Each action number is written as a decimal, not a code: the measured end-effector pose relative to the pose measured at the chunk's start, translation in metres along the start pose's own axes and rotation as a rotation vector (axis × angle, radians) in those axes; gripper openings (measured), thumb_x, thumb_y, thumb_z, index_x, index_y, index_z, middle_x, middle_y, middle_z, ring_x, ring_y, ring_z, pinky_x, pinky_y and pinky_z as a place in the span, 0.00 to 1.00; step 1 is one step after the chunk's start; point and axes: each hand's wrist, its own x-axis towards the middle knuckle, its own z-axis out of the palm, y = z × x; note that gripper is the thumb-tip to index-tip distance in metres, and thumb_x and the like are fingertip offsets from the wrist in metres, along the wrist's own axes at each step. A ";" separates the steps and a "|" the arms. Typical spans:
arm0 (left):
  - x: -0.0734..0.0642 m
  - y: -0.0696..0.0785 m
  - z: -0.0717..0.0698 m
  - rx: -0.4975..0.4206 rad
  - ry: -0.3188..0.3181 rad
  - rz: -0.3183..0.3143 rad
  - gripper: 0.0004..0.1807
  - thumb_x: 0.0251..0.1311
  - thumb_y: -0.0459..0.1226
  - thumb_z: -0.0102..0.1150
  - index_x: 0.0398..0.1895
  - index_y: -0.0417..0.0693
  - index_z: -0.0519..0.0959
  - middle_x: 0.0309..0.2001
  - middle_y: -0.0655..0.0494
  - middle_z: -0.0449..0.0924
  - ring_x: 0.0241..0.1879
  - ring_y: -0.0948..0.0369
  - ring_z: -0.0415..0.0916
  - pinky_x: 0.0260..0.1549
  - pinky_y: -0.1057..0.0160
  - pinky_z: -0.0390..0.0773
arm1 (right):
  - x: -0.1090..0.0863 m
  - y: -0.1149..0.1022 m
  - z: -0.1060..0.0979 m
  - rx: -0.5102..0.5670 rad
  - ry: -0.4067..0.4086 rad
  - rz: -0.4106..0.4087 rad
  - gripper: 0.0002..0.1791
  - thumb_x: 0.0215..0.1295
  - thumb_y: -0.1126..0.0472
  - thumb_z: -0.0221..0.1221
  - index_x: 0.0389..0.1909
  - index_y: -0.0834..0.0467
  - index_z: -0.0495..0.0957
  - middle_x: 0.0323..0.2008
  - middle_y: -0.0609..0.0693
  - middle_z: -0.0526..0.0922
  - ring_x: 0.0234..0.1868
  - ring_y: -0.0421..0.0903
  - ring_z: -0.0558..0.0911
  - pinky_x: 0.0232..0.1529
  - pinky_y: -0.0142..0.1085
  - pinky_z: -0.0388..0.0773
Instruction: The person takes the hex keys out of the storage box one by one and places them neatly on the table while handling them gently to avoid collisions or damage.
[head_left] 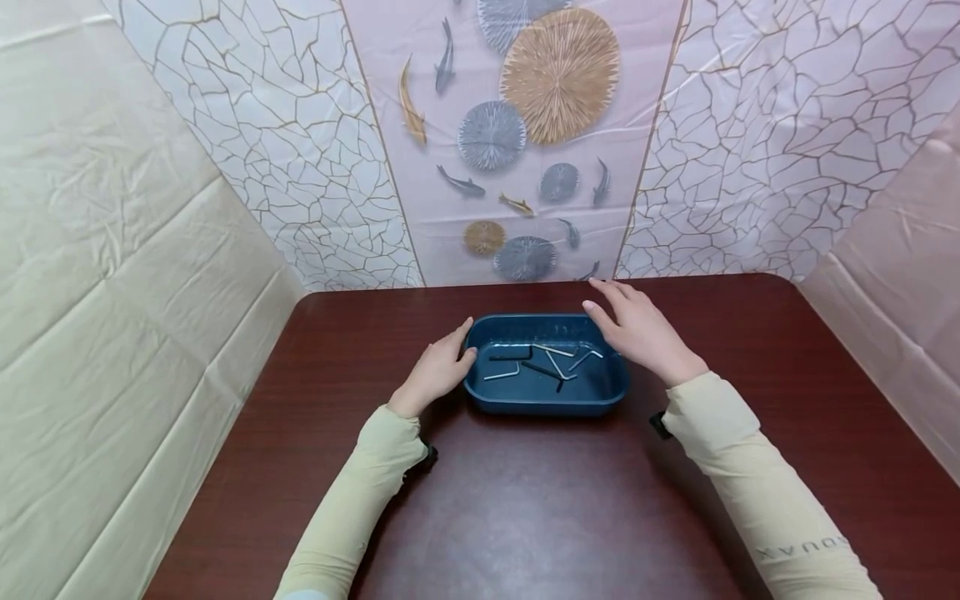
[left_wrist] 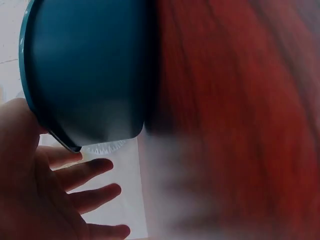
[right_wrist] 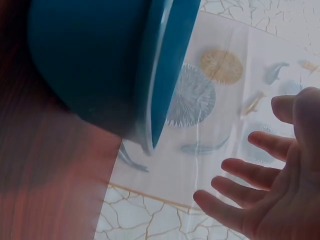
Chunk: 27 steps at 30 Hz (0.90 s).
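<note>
A dark blue rectangular basin (head_left: 547, 407) sits near the back of the table in the head view. Several L-shaped hex keys (head_left: 502, 375), some silver and some black, lie scattered on its floor. At the basin's left end is my left hand (head_left: 438, 367), thumb at the rim. The left wrist view shows the fingers (left_wrist: 95, 197) of that hand stretched out past the basin's corner, with the thumb partly behind the rim. My right hand (head_left: 647, 333) is raised by the right end, fingers spread and holding nothing. In the right wrist view its fingertips are apart from the rim.
The dark red wooden table (head_left: 540, 508) extends in front of the basin and to both sides. Patterned cloth (head_left: 487, 200) hangs behind its back edge. Beige cloth (head_left: 150, 333) hangs on the left, and another sheet (head_left: 900, 292) hangs on the right.
</note>
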 end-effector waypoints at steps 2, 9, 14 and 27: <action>0.000 0.000 0.001 -0.027 -0.006 -0.002 0.34 0.76 0.44 0.48 0.81 0.52 0.52 0.54 0.46 0.78 0.47 0.52 0.79 0.52 0.51 0.76 | 0.002 -0.003 0.003 0.014 -0.012 0.000 0.35 0.78 0.43 0.48 0.77 0.59 0.60 0.72 0.67 0.61 0.72 0.67 0.61 0.68 0.63 0.56; 0.000 0.002 0.002 -0.065 -0.033 -0.003 0.34 0.77 0.43 0.46 0.82 0.51 0.50 0.21 0.54 0.68 0.15 0.59 0.64 0.24 0.60 0.70 | 0.006 -0.005 0.015 0.036 -0.068 -0.016 0.32 0.79 0.44 0.48 0.73 0.60 0.65 0.67 0.65 0.70 0.64 0.64 0.72 0.62 0.62 0.67; 0.000 0.003 0.002 -0.075 -0.044 -0.013 0.34 0.77 0.42 0.45 0.82 0.52 0.49 0.16 0.57 0.66 0.14 0.60 0.65 0.22 0.61 0.70 | 0.009 -0.007 0.026 0.057 -0.121 -0.038 0.23 0.77 0.51 0.54 0.62 0.62 0.76 0.44 0.57 0.82 0.39 0.52 0.80 0.41 0.47 0.77; 0.002 0.006 0.001 0.025 -0.067 -0.022 0.34 0.78 0.41 0.42 0.82 0.47 0.46 0.27 0.52 0.71 0.19 0.58 0.69 0.22 0.60 0.70 | 0.013 -0.006 0.059 0.015 -0.292 -0.081 0.12 0.72 0.60 0.61 0.49 0.62 0.83 0.37 0.51 0.84 0.29 0.43 0.78 0.34 0.40 0.76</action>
